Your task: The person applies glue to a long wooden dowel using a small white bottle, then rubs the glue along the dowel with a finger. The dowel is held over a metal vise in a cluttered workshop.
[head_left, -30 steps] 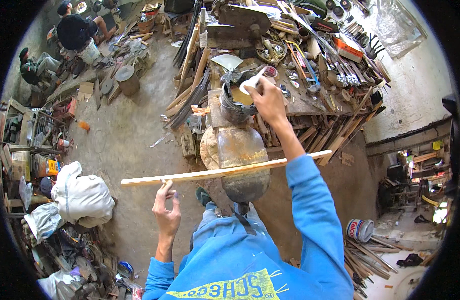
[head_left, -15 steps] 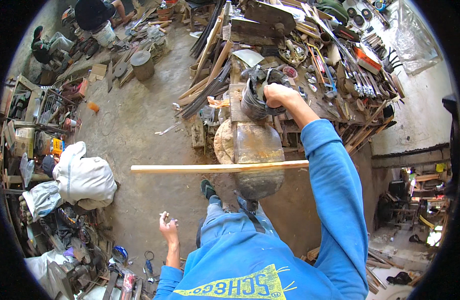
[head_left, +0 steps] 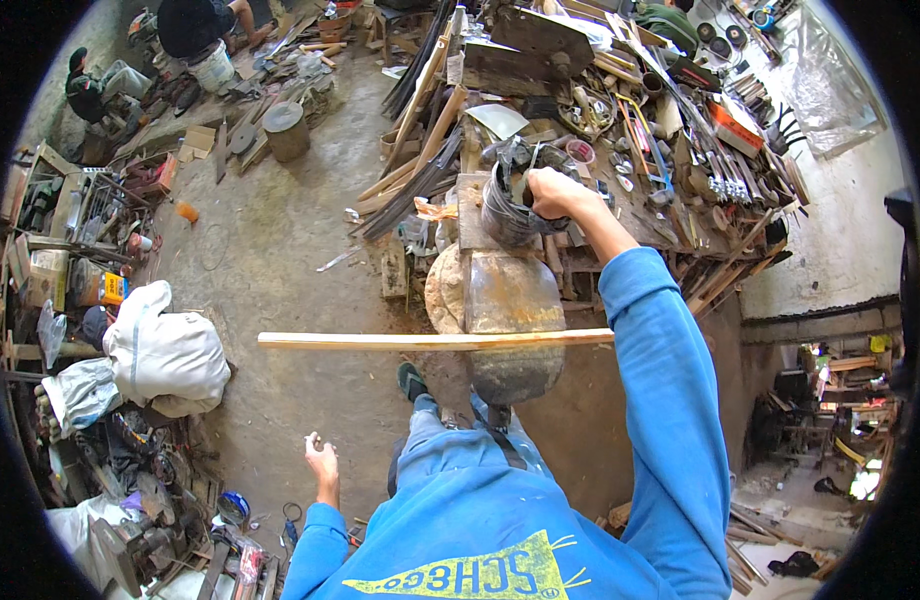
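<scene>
My right hand (head_left: 558,194) is closed in a fist at the mouth of a dark, grimy bucket (head_left: 504,216) near the bench's front edge. What it grips is hidden by the fingers and the bucket's rim. A long, pale wooden strip (head_left: 380,342) lies crosswise over a worn, rounded block (head_left: 514,290) in front of me. Its right end passes behind my right forearm. My left hand (head_left: 323,462) hangs low over the floor, left of my body, fingers half curled and apart, with nothing visible in it.
The cluttered bench (head_left: 620,200) ahead carries tools, metal rods and wood scraps. Dark strips (head_left: 420,185) lean at its left side. A stuffed white sack (head_left: 170,350) stands at left among piled junk. A person (head_left: 195,25) sits far left, beside a white bucket (head_left: 214,68).
My left hand has dropped slightly down and left, its fingers more curled. My right hand stays at the bucket, which sits nearly the same. The wooden strip appears barely shifted.
</scene>
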Demonstrator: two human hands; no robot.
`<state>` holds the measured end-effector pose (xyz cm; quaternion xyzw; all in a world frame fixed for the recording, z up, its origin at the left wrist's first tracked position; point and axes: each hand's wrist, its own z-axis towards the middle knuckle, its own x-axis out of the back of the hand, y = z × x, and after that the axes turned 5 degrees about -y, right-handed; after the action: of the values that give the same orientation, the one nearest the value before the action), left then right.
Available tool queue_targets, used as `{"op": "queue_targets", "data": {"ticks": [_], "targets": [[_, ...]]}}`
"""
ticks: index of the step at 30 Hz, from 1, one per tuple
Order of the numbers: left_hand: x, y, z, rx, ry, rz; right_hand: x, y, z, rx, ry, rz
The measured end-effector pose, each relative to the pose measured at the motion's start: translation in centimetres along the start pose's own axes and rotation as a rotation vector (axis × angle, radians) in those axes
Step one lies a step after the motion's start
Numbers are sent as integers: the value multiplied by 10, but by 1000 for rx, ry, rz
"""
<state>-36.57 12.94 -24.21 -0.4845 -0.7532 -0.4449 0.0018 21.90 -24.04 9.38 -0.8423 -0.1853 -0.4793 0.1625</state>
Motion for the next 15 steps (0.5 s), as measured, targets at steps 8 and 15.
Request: {"op": "queue_targets", "data": {"ticks": [8, 15], "targets": [[5, -64, -7, 187, 2, 145, 6, 11, -12, 161, 162, 12], [-14, -57, -5, 109, -70, 33, -6, -1, -97, 259, 753, 473]]}}
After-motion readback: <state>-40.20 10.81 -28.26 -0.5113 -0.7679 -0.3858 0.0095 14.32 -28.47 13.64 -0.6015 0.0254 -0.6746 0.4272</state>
